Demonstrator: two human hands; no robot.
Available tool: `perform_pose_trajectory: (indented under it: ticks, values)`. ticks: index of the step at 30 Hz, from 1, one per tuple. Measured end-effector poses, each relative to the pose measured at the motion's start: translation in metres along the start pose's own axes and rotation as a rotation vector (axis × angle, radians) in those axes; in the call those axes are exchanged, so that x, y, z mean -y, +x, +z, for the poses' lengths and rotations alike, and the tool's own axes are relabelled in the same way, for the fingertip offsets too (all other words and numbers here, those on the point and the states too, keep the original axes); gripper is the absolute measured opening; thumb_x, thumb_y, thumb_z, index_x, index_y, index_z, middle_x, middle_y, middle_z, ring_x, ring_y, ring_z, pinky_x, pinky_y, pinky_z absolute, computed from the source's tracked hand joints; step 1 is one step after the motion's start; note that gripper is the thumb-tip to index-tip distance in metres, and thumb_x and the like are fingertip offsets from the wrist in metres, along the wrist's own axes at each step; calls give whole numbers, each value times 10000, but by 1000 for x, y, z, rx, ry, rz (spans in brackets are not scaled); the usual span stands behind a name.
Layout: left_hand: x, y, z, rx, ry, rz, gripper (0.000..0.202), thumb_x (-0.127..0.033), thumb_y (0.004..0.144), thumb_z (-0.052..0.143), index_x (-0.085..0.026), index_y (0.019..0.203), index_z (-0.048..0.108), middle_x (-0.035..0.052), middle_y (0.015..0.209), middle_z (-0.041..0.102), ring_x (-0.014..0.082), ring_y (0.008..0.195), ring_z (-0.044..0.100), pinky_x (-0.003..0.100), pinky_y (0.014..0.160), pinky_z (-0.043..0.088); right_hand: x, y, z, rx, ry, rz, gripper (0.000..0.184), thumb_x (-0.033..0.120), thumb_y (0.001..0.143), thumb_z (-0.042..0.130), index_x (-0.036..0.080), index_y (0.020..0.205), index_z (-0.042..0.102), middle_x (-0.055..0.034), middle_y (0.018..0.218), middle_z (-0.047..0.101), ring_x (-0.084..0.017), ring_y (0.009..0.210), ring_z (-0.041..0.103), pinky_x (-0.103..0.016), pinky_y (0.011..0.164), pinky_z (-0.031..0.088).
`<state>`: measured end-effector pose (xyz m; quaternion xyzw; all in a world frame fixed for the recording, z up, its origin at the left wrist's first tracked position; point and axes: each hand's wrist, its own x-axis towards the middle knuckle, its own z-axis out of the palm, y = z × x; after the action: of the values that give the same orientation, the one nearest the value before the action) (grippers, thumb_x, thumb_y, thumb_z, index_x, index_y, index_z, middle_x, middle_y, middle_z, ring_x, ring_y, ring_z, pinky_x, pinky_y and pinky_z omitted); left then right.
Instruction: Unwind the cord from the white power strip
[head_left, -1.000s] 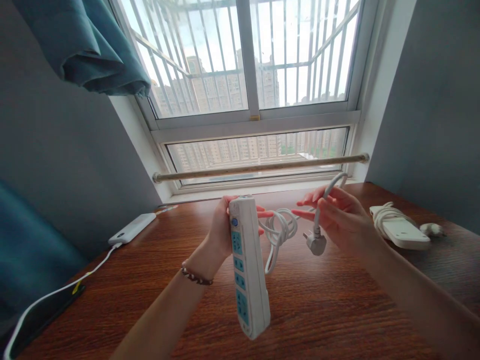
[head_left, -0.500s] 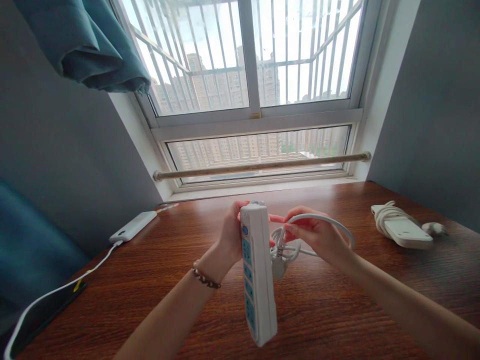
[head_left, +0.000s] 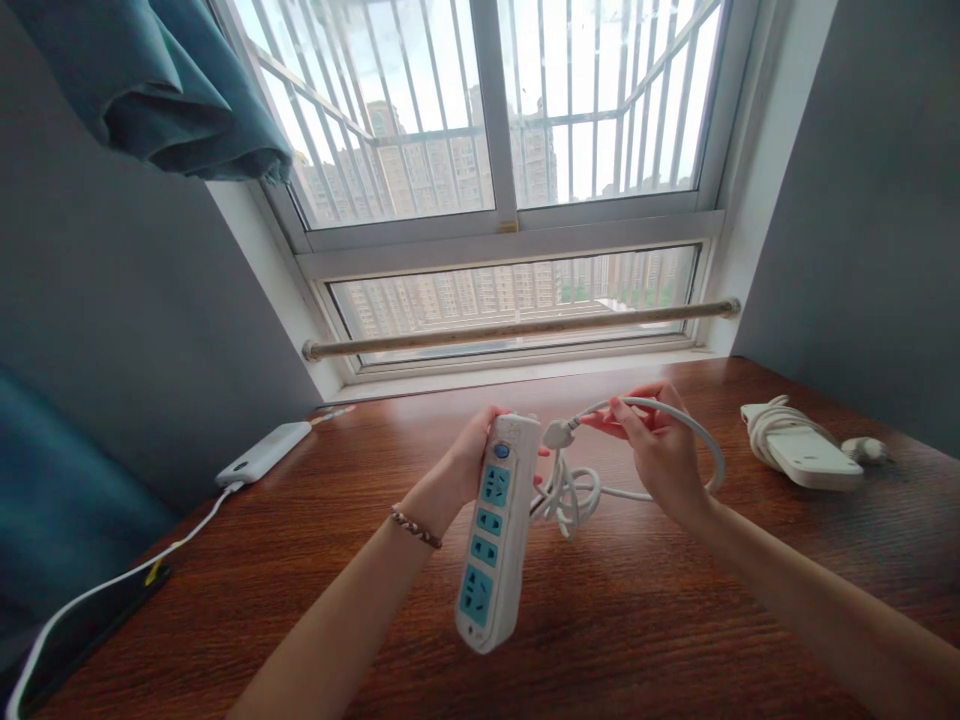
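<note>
My left hand (head_left: pixel 466 462) grips the top end of a white power strip (head_left: pixel 495 535) with blue sockets, which hangs down over the wooden table (head_left: pixel 637 620). The strip's white cord (head_left: pixel 574 495) is coiled in loops beside that hand. My right hand (head_left: pixel 660 450) pinches the cord just behind its white plug (head_left: pixel 557 433), and the plug points left toward the strip's top. A free loop of cord arcs round the right of that hand.
A second white power strip with a bundled cord (head_left: pixel 799 450) lies at the right. A white power bank (head_left: pixel 262 455) with a white cable (head_left: pixel 112 585) lies at the left, by a dark phone (head_left: pixel 82 635). Window and metal rail (head_left: pixel 525 328) stand behind.
My right hand has lifted the plug from below the coil up to beside the strip's top. The strip has tilted, its lower end swinging left.
</note>
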<state>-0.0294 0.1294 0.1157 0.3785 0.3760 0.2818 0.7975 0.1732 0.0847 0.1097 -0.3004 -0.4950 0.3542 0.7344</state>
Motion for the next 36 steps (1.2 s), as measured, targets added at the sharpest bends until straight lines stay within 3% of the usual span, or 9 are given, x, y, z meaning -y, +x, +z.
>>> perform_pose_trajectory:
  ticks: [5,8,13,17,21,24,28,32,36]
  values:
    - [6,4,7,10,94,-92,410,-411,753,375,-78,739,613,172,757,670,242,543,612,333,545,500,-7,4,-4,28,45,51,251,290,762,649,173,791,429,15,672,594,-174,670,646,-345,695,557]
    - [7,7,5,26,54,-60,353,-393,743,405,-103,694,601,130,661,656,247,553,615,344,569,507,-6,5,-5,165,-42,140,258,313,755,641,175,750,423,17,622,573,-178,610,636,-316,607,551]
    - [6,6,6,-19,75,-55,327,-358,741,427,-113,853,612,137,863,677,253,566,624,376,563,513,-5,7,-7,397,-173,262,268,341,758,612,171,721,407,22,555,546,-177,536,614,-308,537,525]
    - [6,-1,15,127,51,4,424,-302,748,398,-102,1076,577,130,901,674,237,586,619,384,560,524,-4,8,-10,529,-208,277,230,339,797,559,166,771,410,6,579,570,-170,558,612,-309,544,520]
    - [6,-6,21,216,53,16,462,-278,701,389,-80,1073,579,133,815,672,248,563,604,439,547,528,-2,4,-11,666,-380,233,243,371,800,570,157,787,456,-25,666,606,-160,622,610,-271,561,490]
    - [9,-6,23,227,44,-11,445,-283,686,393,-99,1042,587,138,889,665,256,591,611,454,544,529,-2,2,-9,657,-630,147,235,380,791,579,163,752,499,4,623,581,-117,559,543,-213,497,394]
    - [15,-3,26,202,41,-60,359,-294,691,408,-90,912,605,134,806,654,243,578,598,420,513,530,-9,0,-8,474,-958,68,285,399,732,617,160,636,496,18,549,500,-96,502,416,-216,447,256]
    - [18,-2,28,140,41,-75,281,-336,693,417,-109,742,577,81,661,598,228,491,569,410,461,517,-5,-2,-5,680,-648,497,455,570,801,463,155,614,447,16,480,449,-79,407,378,-197,388,261]
    - [11,-3,19,206,57,6,238,-345,689,413,-132,634,503,31,542,497,226,438,574,302,391,457,27,8,-16,1162,-172,928,385,500,827,485,132,716,517,-16,579,544,-79,409,456,-173,385,324]
